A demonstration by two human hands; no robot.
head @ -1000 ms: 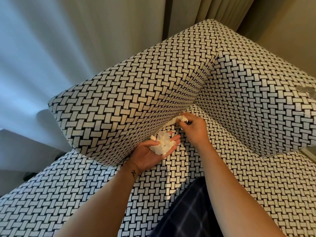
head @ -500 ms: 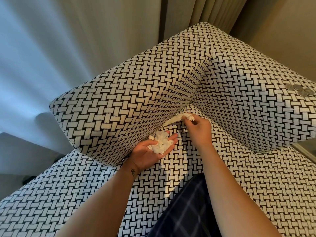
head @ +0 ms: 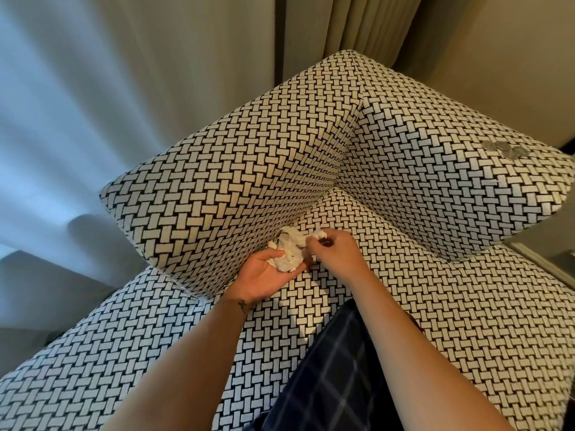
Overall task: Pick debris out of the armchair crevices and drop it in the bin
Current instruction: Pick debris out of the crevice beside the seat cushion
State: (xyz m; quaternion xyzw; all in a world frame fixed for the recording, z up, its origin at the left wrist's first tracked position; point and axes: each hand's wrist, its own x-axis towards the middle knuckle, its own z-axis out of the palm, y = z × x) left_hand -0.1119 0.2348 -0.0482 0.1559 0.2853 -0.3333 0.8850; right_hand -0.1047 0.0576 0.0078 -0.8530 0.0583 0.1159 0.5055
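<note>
Filling view, basketweave armchair (head: pixel 249 169), curtains (head: pixel 186 57) behind

grey curtains (head: pixel 155 88) behind; plaid trousers (head: pixel 336 384) below.

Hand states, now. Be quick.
Left hand: palm up, cupped round a wad of white paper scraps.
Right hand: pinching a separate white paper scrap.

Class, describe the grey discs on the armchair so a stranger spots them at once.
Find the black-and-white woven armchair, then the top of its padded side at the picture's right. Near the outer end lie grey discs, perhaps coins: round and plain against the weave.
</note>
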